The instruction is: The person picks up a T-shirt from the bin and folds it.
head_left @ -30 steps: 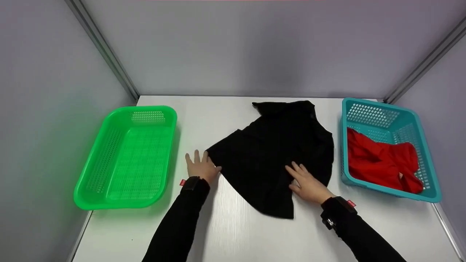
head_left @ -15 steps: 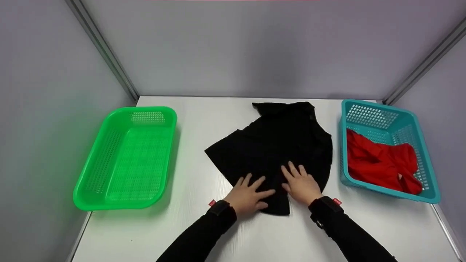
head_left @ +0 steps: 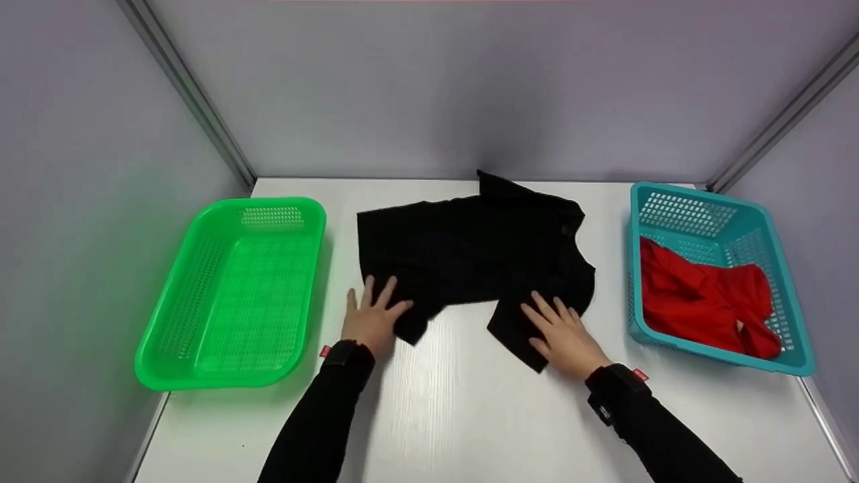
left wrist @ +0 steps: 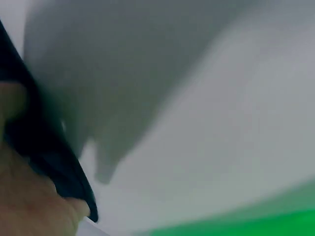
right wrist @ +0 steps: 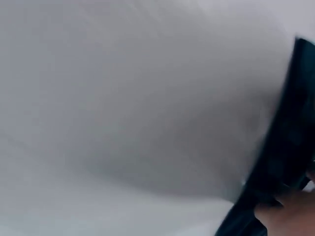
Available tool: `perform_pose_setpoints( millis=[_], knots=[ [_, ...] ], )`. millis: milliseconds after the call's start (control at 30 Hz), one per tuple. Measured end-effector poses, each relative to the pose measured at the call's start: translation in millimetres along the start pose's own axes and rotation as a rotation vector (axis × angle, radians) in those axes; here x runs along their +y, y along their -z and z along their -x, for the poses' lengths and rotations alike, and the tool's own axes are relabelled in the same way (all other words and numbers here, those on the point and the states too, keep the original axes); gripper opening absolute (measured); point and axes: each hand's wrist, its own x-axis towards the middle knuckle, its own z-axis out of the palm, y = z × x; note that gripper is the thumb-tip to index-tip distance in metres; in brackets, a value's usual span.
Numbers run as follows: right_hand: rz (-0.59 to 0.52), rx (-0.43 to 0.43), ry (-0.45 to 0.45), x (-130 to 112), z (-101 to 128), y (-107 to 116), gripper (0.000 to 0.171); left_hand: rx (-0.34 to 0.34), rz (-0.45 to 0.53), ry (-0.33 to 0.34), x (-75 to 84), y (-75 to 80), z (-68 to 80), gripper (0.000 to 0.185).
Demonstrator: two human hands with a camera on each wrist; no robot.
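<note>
A black garment [head_left: 470, 251] lies spread across the middle of the white table [head_left: 443, 416]. My left hand [head_left: 372, 314] lies flat with straight fingers on its lower left corner. My right hand [head_left: 560, 332] presses flat on the lower right flap of the cloth. The left wrist view is blurred and shows black cloth [left wrist: 44, 147] beside the hand. A strip of black cloth [right wrist: 285, 167] at the right edge is all that the blurred right wrist view shows.
An empty green basket [head_left: 235, 288] stands at the left of the table. At the right, a teal basket [head_left: 711, 268] holds a red garment [head_left: 704, 295]. Grey walls close the table in at the back and on both sides.
My left hand went from the garment's near edge to its left corner, and the cloth spread out leftward and toward the back. My right hand stayed on the lower right part.
</note>
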Motion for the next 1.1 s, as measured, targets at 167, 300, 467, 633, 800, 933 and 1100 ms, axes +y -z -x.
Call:
perform_pose_setpoints(
  millis=[167,300,467,633,800,933,1100],
  knots=[
    [-0.035,-0.107,0.054,1.5,3.9,-4.0,0.056,-0.001,-0.147,0.229,-14.1,9.9,2.5,0.049],
    [-0.075,-0.124,0.086,10.3,8.3,-2.1,0.057,0.033,-0.163,0.257,-9.7,12.5,2.6,0.041],
    [-0.128,-0.150,0.078,25.6,13.7,3.9,0.058,0.147,0.066,0.122,-1.0,1.2,6.1,0.045],
    [-0.152,-0.166,0.012,42.1,20.3,14.2,0.053,0.197,0.094,0.037,-2.8,-10.5,14.5,0.043],
    [-0.114,-0.122,-0.034,53.2,34.4,27.0,0.049,0.264,-0.051,0.013,-13.9,-13.0,23.6,0.025],
    [0.002,-0.025,0.036,57.6,49.3,30.0,0.048,0.270,-0.172,-0.035,-20.0,-9.5,30.5,0.017],
    [0.112,0.081,0.233,62.4,66.3,26.2,0.040,0.316,-0.230,-0.046,-20.3,-6.2,38.1,0.019]
  ],
)
